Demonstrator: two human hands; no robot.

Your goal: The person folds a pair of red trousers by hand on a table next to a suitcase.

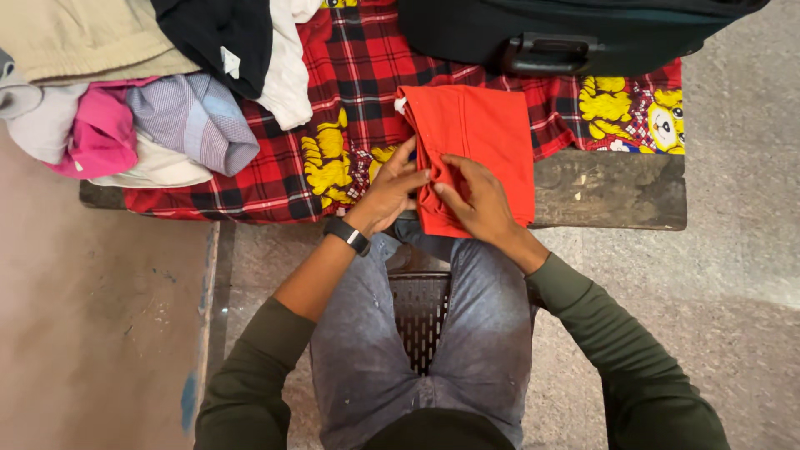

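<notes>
Neatly folded orange-red garment (479, 142), its near-left edge bunched.

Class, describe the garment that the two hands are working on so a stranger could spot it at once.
Find the red plaid cloth spread over the low bench. At its near edge lies a folded plain orange-red garment, pinched by the left hand and right hand. Unlike the piled clothes, it is flat and alone.

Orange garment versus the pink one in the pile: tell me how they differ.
The orange garment lies folded flat in a neat rectangle; the pink garment is crumpled in a heap. The orange garment sits alone on the red plaid cloth under the left hand and right hand; the pink garment is wedged among other clothes, untouched. Both are plain, single-coloured fabric.
</notes>
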